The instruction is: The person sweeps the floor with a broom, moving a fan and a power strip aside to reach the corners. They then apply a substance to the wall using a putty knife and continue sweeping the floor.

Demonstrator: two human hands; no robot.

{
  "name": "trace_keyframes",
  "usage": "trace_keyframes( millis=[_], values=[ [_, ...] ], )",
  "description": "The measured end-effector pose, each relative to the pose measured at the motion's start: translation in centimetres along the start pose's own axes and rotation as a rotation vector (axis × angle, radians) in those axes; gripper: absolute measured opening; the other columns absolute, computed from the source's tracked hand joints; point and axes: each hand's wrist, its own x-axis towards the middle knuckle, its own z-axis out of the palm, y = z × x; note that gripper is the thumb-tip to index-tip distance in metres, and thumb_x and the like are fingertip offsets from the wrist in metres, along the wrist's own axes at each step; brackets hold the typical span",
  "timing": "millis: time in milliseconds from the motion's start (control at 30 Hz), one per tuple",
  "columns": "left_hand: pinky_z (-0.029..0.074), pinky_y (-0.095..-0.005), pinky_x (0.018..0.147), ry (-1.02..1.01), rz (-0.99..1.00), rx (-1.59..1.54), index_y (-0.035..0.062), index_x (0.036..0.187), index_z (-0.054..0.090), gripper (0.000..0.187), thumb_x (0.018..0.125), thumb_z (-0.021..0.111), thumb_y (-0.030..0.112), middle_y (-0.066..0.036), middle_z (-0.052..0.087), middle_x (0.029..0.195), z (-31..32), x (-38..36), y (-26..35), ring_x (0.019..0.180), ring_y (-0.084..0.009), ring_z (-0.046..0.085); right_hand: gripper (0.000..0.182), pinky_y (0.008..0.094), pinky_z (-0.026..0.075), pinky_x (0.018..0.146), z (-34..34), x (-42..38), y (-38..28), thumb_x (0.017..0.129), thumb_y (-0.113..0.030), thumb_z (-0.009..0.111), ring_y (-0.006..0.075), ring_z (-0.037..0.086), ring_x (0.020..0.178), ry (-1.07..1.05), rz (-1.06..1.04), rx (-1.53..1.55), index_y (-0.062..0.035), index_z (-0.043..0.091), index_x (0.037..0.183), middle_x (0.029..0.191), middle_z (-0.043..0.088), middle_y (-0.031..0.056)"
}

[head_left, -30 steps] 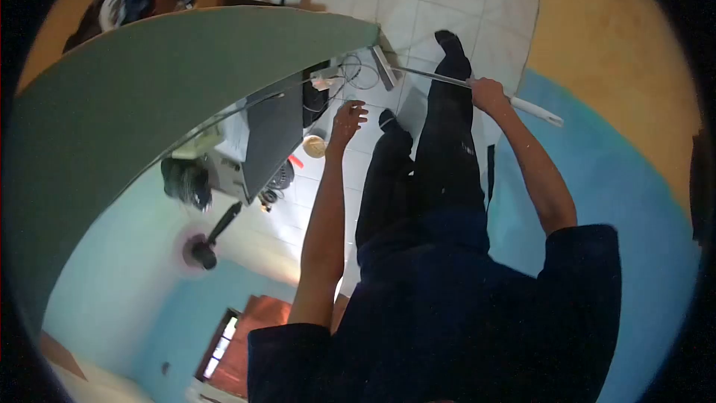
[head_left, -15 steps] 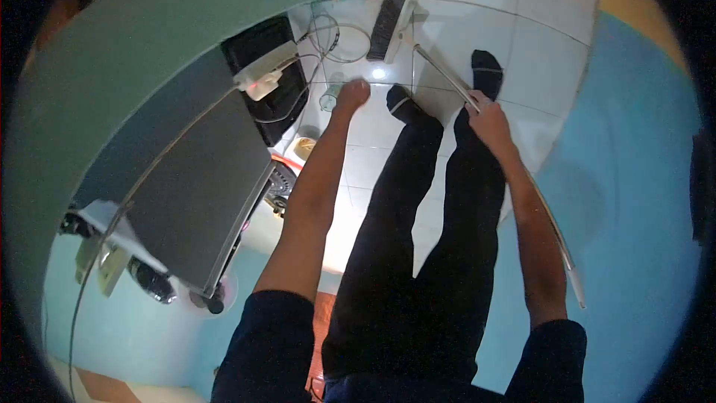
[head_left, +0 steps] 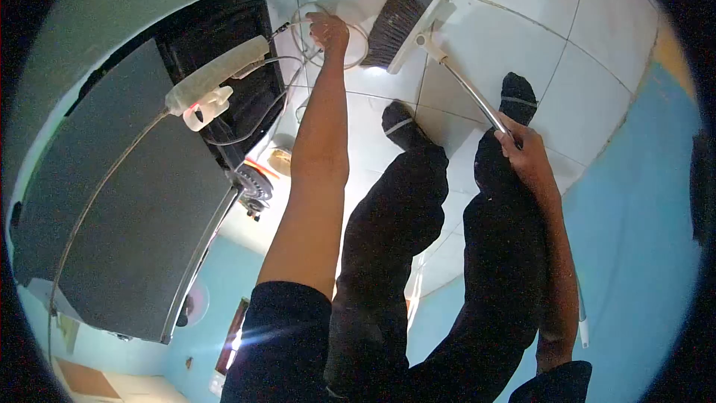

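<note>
My right hand [head_left: 526, 151] is wrapped around the metal handle of a broom [head_left: 471, 89]. The broom's dark bristles [head_left: 399, 19] and pale head rest on the tiled floor ahead of my feet. My left hand [head_left: 328, 31] is stretched down over a loosely coiled pale cable [head_left: 358, 36] near the green wall edge. Its fingers are apart, right at the cable, and the hand covers part of the coil. To the left, a power strip [head_left: 220, 75] with a white plug [head_left: 207, 108] lies across a black panel.
A large dark grey panel [head_left: 142, 194] stands along the left. Beneath my left forearm are a tape roll [head_left: 280, 162] and a fan-like round part [head_left: 253, 183]. My socked feet [head_left: 403, 125] stand on white tiles. A blue wall [head_left: 634, 216] rises on the right.
My left hand has reached forward from beside a clear glass to the coiled cable. The view has leaned closer to the floor. My right hand still holds the broom.
</note>
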Motion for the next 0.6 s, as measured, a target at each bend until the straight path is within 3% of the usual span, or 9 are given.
trace_keyframes(
  millis=[100,167,200,233,267,333,367,433,600],
  values=[
    [0.054,-0.0386,0.079,-0.153,0.037,-0.214,-0.0195,0.128,0.037,0.060,0.087,0.054,0.021,-0.033,0.058,0.110,-5.3,-1.5,1.0,0.088,-0.0390,0.065,0.033,0.0371,0.047,0.067,-0.6,-0.1,-2.4,0.090,-0.014,0.060,0.0247,0.060,0.069,0.007,0.037,-0.099,-0.0041,0.060,0.122,0.083,0.064,0.0234],
    [0.054,-0.0388,0.078,-0.264,-0.034,-0.268,-0.0195,0.124,0.043,0.052,0.087,0.052,0.015,-0.033,0.058,0.109,-5.9,-1.6,0.4,0.085,-0.0390,0.065,0.037,0.0334,0.044,0.060,-0.7,-0.6,-3.7,0.092,-0.020,0.059,0.0164,0.050,0.062,0.024,-0.050,-0.208,-0.0055,0.059,0.126,0.067,0.055,0.0101],
    [0.053,-0.0417,0.079,-0.134,0.269,0.020,-0.0165,0.120,0.045,0.045,0.087,0.051,0.014,-0.033,0.058,0.108,-4.5,-1.4,-1.3,0.086,-0.0403,0.064,0.037,0.0334,0.044,0.060,-0.9,-1.0,-4.7,0.092,-0.020,0.059,0.0164,0.050,0.062,0.019,-0.049,-0.216,-0.0055,0.059,0.126,0.067,0.055,0.0101],
    [0.052,-0.0447,0.080,-0.005,0.569,0.313,-0.0136,0.116,0.047,0.038,0.088,0.050,0.012,-0.032,0.058,0.108,-3.7,-1.7,-2.8,0.087,-0.0416,0.063,0.034,0.0386,0.047,0.067,-1.2,-1.4,-6.0,0.090,-0.017,0.060,0.0282,0.057,0.072,0.030,-0.062,-0.224,-0.0049,0.060,0.122,0.079,0.060,0.0182],
    [0.052,-0.0447,0.080,-0.011,0.565,0.313,-0.0136,0.116,0.047,0.038,0.088,0.050,0.012,-0.032,0.058,0.108,-4.1,-2.8,-3.5,0.087,-0.0416,0.063,0.031,0.0438,0.050,0.074,-1.5,-1.8,-7.3,0.088,-0.014,0.062,0.0401,0.064,0.083,0.042,-0.078,-0.230,-0.0043,0.062,0.118,0.092,0.064,0.0262],
    [0.049,-0.0498,0.082,0.624,0.577,-0.043,-0.0070,0.117,0.042,0.030,0.091,0.045,0.009,-0.032,0.058,0.104,-5.9,-5.7,-3.8,0.090,-0.0463,0.060,0.030,0.0451,0.049,0.076,-2.1,-2.2,-9.0,0.088,-0.013,0.061,0.0411,0.063,0.085,0.014,-0.134,-0.290,-0.0040,0.062,0.117,0.091,0.064,0.0263],
    [0.049,-0.0498,0.082,0.632,0.576,-0.041,-0.0070,0.117,0.042,0.030,0.091,0.045,0.009,-0.032,0.058,0.104,-8.3,-7.5,-3.6,0.090,-0.0463,0.060,0.029,0.0465,0.049,0.077,-2.2,-2.3,-9.5,0.087,-0.012,0.061,0.0421,0.063,0.086,-0.014,-0.184,-0.350,-0.0038,0.062,0.115,0.090,0.064,0.0263],
    [0.045,-0.0523,0.082,0.128,0.078,-0.550,-0.0041,0.118,0.038,0.027,0.094,0.043,0.007,-0.034,0.054,0.104,-14.1,-11.7,-2.6,0.094,-0.0498,0.056,0.030,0.0475,0.049,0.079,-2.4,-2.2,-10.1,0.087,-0.013,0.060,0.0414,0.063,0.087,-0.050,-0.257,-0.395,-0.0044,0.062,0.115,0.091,0.064,0.0256],
    [0.042,-0.0531,0.084,0.194,0.129,-0.582,-0.0095,0.117,0.037,0.028,0.091,0.041,-0.002,-0.036,0.050,0.109,-17.8,-16.9,-4.8,0.097,-0.0499,0.053,0.033,0.0474,0.050,0.084,-0.4,1.0,-14.2,0.085,-0.017,0.059,0.0395,0.063,0.090,-0.211,-0.117,-0.732,-0.0063,0.062,0.116,0.095,0.064,0.0224]
  ],
)
